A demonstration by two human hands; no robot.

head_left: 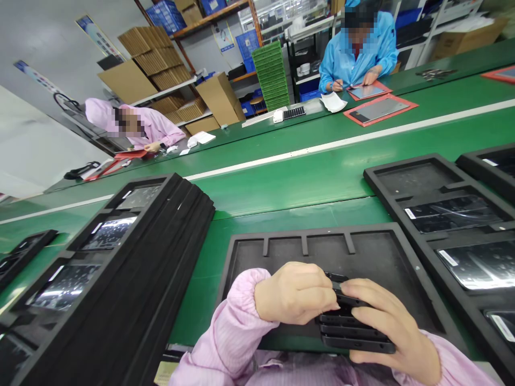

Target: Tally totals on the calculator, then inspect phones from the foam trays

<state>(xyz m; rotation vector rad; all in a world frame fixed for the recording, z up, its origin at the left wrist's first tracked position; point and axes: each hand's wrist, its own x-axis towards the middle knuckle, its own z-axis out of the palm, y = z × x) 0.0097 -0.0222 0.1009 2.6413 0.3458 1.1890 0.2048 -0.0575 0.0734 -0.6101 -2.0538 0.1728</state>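
Note:
Low in the middle of the head view, both my hands are closed round a small stack of thin black flat parts (pixel 354 333). My left hand (pixel 295 294) pinches the top part near its left end. My right hand (pixel 392 327) cups the stack from the right and below. Pink sleeves cover both my wrists. Just beyond the hands lies a black foam tray (pixel 374 252) with bare slots, resting on the green bench.
A tall stack of black trays (pixel 132 284) with glossy panels stands at the left. More trays with panels (pixel 454 214) lie at the right. A green conveyor belt (pixel 306 177) runs across. Beyond it sit a person in blue (pixel 358 53) and a person in pink (pixel 148 126), with red trays.

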